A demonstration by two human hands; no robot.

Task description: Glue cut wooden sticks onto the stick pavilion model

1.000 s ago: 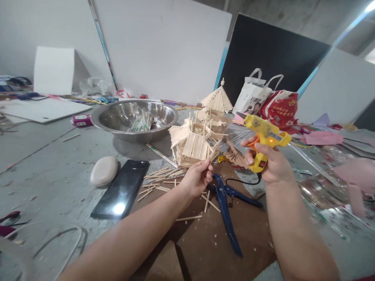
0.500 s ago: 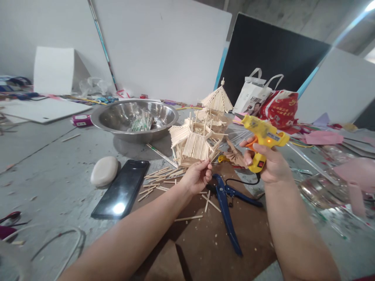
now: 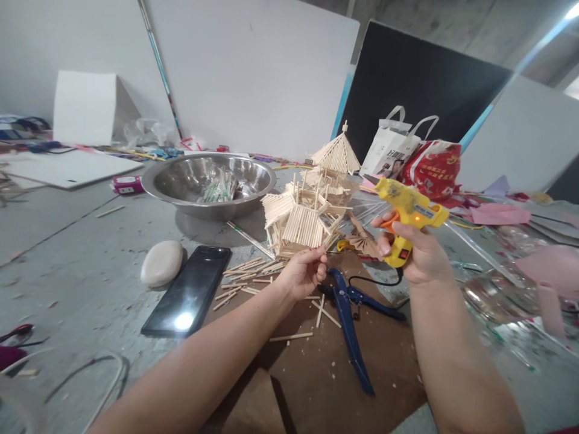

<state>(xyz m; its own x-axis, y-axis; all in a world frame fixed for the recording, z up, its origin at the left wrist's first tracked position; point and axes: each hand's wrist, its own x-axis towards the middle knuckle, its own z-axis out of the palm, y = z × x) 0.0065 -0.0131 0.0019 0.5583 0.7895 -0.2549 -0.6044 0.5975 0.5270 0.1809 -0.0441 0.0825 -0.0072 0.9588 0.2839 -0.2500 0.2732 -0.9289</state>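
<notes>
A pagoda-like model built of thin wooden sticks (image 3: 304,226) stands in the middle, with slatted roof panels and a pointed roof behind. My left hand (image 3: 304,272) is closed in a pinch at the lower edge of the front panel; what lies between its fingertips is too small to tell. In my right hand (image 3: 423,256) is a yellow hot glue gun (image 3: 409,208), its orange trigger under my fingers and its nozzle pointing left toward the model. Loose cut sticks (image 3: 246,276) lie left of my left hand. Just below the hands rest blue-handled cutters (image 3: 348,325).
A steel basin (image 3: 181,202) holding plastic-wrapped sticks stands behind on the left. Nearer are a black phone (image 3: 190,295) and a whitish rounded case (image 3: 161,264). Brown board (image 3: 325,374) lies under the cutters. Bags (image 3: 432,172) and a clear container (image 3: 493,289) are at right.
Both hands and the glue gun hold nearly the same place. The whole view has shifted very slightly.
</notes>
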